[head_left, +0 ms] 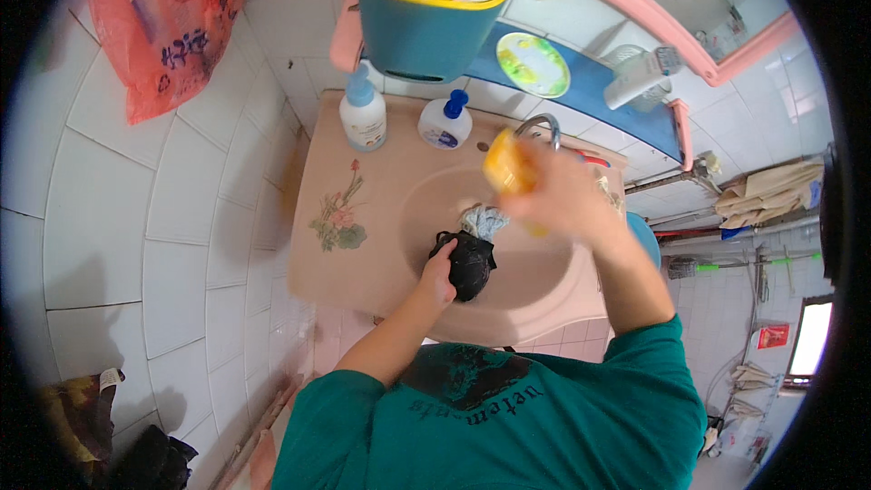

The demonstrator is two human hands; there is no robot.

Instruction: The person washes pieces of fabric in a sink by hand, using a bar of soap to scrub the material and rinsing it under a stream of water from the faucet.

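My left hand [440, 278] is closed on a bunched black cloth item [472, 270] over the sink basin [553, 277]. Its exact kind does not show. A crumpled pale blue-grey cloth [484, 221] lies in the basin just beyond the bundle. Higher up, near the curved metal tap [543, 122], my right hand [572, 198] grips a glossy orange-yellow object [510, 163]. Motion blurs that object, so I cannot make out what it is. Partly behind the right hand, the tap's lower end is hidden.
Two pump bottles, one with a pale blue top [364, 118] and one with a dark blue top [445, 122], stand on the counter's far left. Above hangs a toothbrush holder [431, 32]; beside it a blue shelf [626, 118] carries a glass. A red plastic bag [168, 36] hangs left.
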